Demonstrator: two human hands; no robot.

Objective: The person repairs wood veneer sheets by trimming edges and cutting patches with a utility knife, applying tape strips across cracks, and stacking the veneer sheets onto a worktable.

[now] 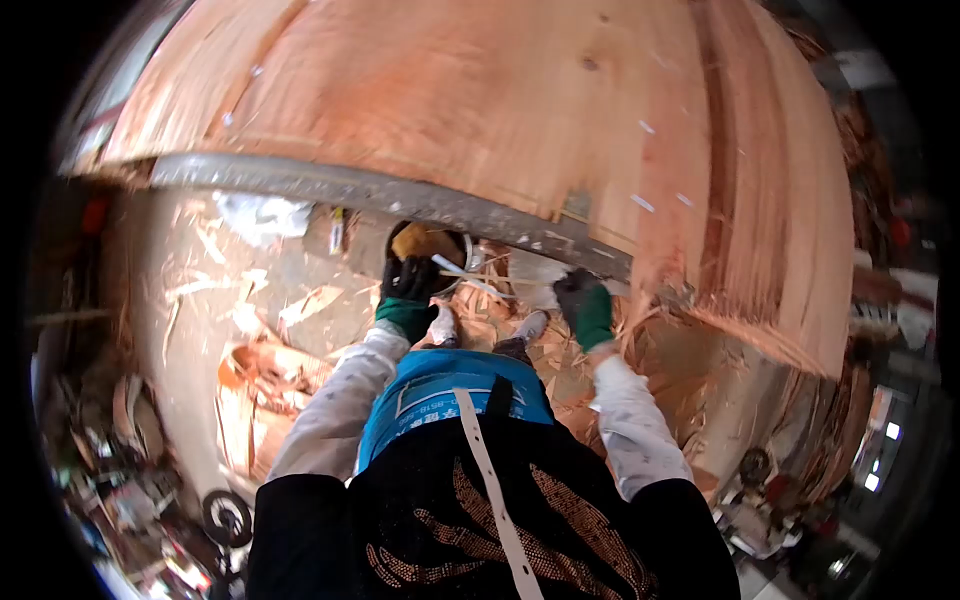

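My left hand (408, 280), in a black and green glove, is at the near side of a round dark container (462, 240) holding something yellow-brown (422, 240). A white stick-like piece (447, 264) lies beside its fingers; whether they grip anything is hidden. To the right, my right hand (578, 298), gloved the same way, is curled just below the grey edge beam (400, 190). What it holds, if anything, is too small to make out. Beyond both hands, wide reddish wood veneer sheets (450, 90) cover the work surface.
A clear plastic bag (262, 218) lies left of the container. Veneer scraps (312, 305) litter the floor around my feet. A basket-like container with wood strips (265, 385) stands at the left. A wheel (227, 517) is at the lower left. Torn veneer overhangs at the right.
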